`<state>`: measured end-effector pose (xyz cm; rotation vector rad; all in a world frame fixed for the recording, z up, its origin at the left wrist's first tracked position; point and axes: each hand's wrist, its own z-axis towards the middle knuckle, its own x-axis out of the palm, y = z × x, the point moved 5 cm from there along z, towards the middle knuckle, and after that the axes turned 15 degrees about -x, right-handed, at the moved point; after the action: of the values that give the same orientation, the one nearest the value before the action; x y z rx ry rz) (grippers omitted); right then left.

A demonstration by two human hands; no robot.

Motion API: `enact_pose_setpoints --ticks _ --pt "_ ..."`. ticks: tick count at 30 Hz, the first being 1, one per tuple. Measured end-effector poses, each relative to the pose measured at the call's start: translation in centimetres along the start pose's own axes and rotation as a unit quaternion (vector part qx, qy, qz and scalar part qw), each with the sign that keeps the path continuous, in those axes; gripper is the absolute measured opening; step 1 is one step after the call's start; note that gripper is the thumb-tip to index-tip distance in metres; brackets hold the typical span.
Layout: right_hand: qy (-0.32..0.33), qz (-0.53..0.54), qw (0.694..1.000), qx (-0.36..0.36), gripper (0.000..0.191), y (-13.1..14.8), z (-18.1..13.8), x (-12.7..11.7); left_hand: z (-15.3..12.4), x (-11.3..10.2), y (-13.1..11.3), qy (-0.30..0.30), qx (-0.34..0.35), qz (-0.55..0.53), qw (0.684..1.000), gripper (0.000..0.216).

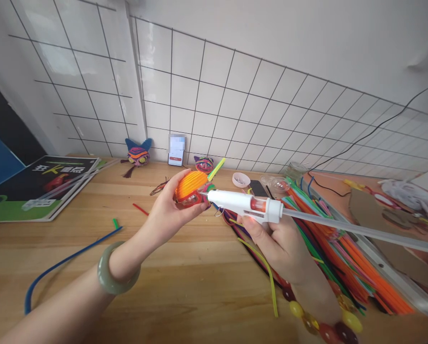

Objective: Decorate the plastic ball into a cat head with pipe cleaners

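Observation:
My left hand [171, 205] holds up a pipe-cleaner ornament [192, 185] with a ridged orange side. A yellow-green strip [217, 169] sticks out at its upper right. In my right hand [282, 241] is a white hot glue gun [231, 201], a long clear glue stick [343, 227] running out of its back. The gun's nozzle reaches the right side of the ornament; whether it touches cannot be made out. My left fingers partly cover the ornament, and the gun hides some of its lower right.
Two cat-face ornaments [138, 154] and a propped phone [176, 150] stand by the tiled wall. Bundled pipe cleaners [337, 251] lie at the right, near a small white bowl [241, 180]. A blue pipe cleaner [65, 260] and a magazine [24, 188] lie left.

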<state>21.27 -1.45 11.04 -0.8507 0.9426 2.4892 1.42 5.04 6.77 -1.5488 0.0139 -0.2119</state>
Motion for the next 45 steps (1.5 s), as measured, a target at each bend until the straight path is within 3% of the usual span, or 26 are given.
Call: enact_pose_setpoints --ticks 45 --pt "-0.012 -0.010 1.000 0.005 0.023 0.03 0.06 -0.07 -0.23 0.39 0.09 0.015 -0.004 0.006 1.000 0.077"
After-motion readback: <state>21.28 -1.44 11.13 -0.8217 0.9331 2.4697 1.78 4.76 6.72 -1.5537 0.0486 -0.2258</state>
